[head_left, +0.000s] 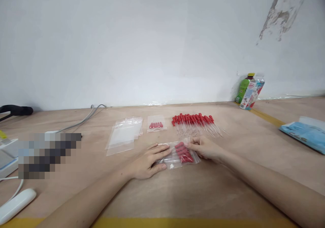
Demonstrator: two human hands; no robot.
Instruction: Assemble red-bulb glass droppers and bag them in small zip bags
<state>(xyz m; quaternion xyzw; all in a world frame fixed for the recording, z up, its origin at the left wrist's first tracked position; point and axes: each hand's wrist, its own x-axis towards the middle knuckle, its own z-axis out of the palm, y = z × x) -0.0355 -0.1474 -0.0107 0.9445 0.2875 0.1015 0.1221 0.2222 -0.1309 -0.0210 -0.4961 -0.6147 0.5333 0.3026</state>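
A clear plastic bag (172,162) lies on the table in front of me, with several red-bulbed droppers (183,152) inside it. My left hand (149,161) rests flat over the bag's left part, its fingers spread. At the bag's right end my right hand (203,147) pinches the edge between thumb and fingers. Behind the hands sits another bag (156,119) with several red bulbs in it. Loose droppers with red bulbs (194,119) form a row to its right. A stack of flat clear bags (123,135) is on the left.
On the wooden table (157,201), a carton (252,94) and a green bottle (243,89) stand at the back right near a blue packet (306,136). Cables, a white object (17,206) and a blurred item (50,153) lie at left.
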